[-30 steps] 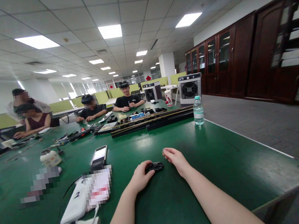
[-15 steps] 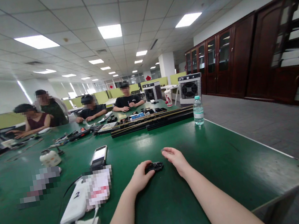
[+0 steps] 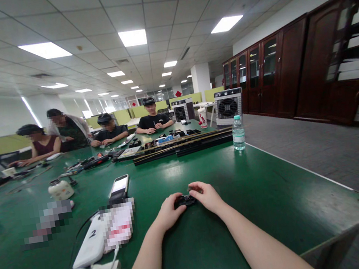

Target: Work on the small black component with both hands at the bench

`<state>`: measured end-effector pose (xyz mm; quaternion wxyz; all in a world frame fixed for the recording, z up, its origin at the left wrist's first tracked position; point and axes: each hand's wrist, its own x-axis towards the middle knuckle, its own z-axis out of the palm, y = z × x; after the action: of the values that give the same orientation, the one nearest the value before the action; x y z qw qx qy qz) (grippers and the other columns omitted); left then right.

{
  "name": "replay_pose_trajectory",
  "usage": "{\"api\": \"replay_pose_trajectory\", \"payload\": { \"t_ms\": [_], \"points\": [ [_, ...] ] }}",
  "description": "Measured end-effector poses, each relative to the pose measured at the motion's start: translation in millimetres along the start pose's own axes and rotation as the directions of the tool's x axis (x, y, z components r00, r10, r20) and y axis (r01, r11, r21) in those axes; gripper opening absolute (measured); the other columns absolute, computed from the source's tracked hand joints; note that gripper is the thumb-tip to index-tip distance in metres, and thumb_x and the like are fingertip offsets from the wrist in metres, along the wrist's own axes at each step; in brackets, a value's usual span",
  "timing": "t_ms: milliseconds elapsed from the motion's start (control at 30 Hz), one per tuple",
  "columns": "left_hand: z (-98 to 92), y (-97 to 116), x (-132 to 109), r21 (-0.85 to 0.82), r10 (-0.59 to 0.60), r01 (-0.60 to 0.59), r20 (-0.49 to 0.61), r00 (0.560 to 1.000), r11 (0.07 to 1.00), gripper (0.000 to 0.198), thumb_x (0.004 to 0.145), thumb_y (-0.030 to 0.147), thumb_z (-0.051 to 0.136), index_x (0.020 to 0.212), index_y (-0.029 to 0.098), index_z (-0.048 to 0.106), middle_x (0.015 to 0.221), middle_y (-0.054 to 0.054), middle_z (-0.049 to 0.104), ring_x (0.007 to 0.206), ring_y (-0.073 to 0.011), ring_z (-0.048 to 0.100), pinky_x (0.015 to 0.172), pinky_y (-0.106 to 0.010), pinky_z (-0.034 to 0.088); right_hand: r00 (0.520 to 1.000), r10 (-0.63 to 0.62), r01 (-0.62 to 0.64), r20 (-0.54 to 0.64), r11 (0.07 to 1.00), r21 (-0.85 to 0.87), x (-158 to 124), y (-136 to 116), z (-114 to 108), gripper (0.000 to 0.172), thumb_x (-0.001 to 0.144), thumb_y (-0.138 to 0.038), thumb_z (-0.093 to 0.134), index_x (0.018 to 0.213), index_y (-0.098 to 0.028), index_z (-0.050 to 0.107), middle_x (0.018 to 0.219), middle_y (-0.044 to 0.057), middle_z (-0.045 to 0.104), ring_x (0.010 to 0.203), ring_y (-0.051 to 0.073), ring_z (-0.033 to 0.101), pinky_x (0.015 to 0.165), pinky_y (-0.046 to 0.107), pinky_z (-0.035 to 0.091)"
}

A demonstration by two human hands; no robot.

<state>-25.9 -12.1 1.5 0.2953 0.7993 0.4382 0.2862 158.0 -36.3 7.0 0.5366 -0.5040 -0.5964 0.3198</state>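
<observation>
On the green table lies a small black plastic part (image 3: 185, 201) with an uneven, detailed top; its exact kind is too small to tell. My left hand (image 3: 168, 211) grips its left end between thumb and fingers. Over the part's right end is my right hand (image 3: 209, 198), thumb and fingers pinched together. A tiny greyish piece (image 3: 189, 188) shows at its fingertips, mostly hidden by them.
A water bottle (image 3: 238, 133) stands by the table's right edge. Behind my hands lie long black rails (image 3: 155, 155) with mixed parts. To the left are a phone (image 3: 119, 187), a white power bank (image 3: 92, 239) and cables. Several people sit or stand around the table.
My right hand has moved left and slightly down, bringing the tiny piece from beside the black part to its right end. My left hand keeps its hold. A standing person leans further over.
</observation>
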Motion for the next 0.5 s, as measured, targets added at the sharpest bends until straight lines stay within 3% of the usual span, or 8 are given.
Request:
{"api": "replay_pose_trajectory", "payload": {
  "t_ms": [233,367,500],
  "points": [
    [0.1,-0.1,0.1,0.007,0.006,-0.006,-0.005,1.000,1.000,0.042,0.072,0.020,0.062,0.114,0.018,0.055,0.113,-0.008,0.061,0.105,-0.0217,0.056,0.096,-0.034,0.042,0.995,-0.060,0.076,0.077,0.969,-0.234,-9.3,-14.2,-1.4,0.025,0.071,-0.026,0.061,0.095,-0.023,0.068,0.099,0.004,0.068,0.097,0.020,0.058,0.092,0.036,0.040],
    [-0.1,0.2,0.3,0.026,0.011,-0.011,-0.010,1.000,1.000,0.042,0.071,0.020,0.062,0.113,0.018,0.056,0.114,-0.008,0.061,0.106,-0.0225,0.055,0.097,-0.035,0.041,0.979,-0.041,0.125,0.200,0.895,-0.428,-12.3,-17.0,-0.4,0.022,0.071,-0.024,0.063,0.092,-0.026,0.069,0.102,0.002,0.067,0.101,0.022,0.054,0.092,0.037,0.038],
    [-0.1,-0.4,0.6,0.041,0.020,-0.020,-0.011,1.000,0.999,0.043,0.070,0.018,0.062,0.113,0.016,0.056,0.114,-0.009,0.060,0.106,-0.0223,0.055,0.096,-0.034,0.041,0.970,-0.034,0.162,0.242,0.830,-0.534,-13.9,-19.3,1.0,0.023,0.072,-0.023,0.063,0.094,-0.028,0.069,0.106,0.003,0.065,0.104,0.023,0.051,0.091,0.037,0.037]
  ]
}}
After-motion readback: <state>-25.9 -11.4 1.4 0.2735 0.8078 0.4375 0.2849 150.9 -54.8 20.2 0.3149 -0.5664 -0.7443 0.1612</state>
